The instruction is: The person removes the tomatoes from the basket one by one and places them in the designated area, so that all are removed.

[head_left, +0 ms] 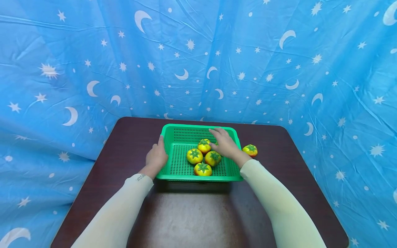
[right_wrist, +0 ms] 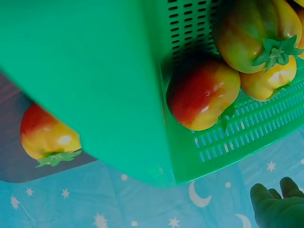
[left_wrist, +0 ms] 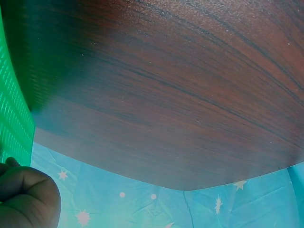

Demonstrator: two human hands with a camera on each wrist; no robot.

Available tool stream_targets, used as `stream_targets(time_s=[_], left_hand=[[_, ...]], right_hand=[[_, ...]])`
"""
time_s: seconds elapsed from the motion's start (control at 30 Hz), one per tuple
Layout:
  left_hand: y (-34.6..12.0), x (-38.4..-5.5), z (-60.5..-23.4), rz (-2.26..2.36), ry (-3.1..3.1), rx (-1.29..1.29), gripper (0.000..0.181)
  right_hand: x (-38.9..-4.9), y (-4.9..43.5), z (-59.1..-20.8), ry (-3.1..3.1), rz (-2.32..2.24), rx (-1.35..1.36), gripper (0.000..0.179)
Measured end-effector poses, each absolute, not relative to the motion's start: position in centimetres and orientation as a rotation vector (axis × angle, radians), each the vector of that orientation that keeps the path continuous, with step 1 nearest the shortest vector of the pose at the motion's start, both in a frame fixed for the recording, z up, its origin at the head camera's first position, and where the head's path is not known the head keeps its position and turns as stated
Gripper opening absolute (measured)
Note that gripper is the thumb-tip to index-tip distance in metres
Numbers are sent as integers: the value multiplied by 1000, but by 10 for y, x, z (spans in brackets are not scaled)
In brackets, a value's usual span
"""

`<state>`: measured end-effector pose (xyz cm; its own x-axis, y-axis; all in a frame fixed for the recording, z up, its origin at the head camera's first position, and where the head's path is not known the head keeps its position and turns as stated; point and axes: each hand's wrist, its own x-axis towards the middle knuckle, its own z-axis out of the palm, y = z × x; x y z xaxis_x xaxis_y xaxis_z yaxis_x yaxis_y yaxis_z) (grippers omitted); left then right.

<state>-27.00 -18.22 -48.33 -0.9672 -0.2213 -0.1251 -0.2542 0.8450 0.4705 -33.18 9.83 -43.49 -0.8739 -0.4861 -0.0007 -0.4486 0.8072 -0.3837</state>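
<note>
Just right of the green basket (head_left: 186,178) | I'm seeing one loose fruit (head_left: 250,151) | right hand (head_left: 225,144) nearer, hovering over basket, thumb and fingers apart | left hand (head_left: 156,156) gripping basket's left side

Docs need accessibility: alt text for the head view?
A person's left hand holds a green basket of yellow-red fruits while the open right hand reaches over them. One more fruit lies on the dark table, right of the basket.

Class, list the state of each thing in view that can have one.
Green basket: upright, uncovered.
Fruits inside it: whole.
Fruit outside: whole, resting on table.
Left hand: holding the basket's left side.
Right hand: open, above the basket.
Blue curtain: hanging, creased.
Sleeves: covering forearms.
</note>
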Motion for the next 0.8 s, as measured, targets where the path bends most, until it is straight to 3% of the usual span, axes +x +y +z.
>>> stream_targets(time_s=[0.53, 0.8], left_hand=[[-182, -270, -482, 773, 2947, -382, 81], [-182, -271, -483, 774, 2950, -388, 81]], right_hand=[[-333, 95, -438, 2680, -521, -860, 57], [-335, 95, -437, 2629, -474, -826, 64]])
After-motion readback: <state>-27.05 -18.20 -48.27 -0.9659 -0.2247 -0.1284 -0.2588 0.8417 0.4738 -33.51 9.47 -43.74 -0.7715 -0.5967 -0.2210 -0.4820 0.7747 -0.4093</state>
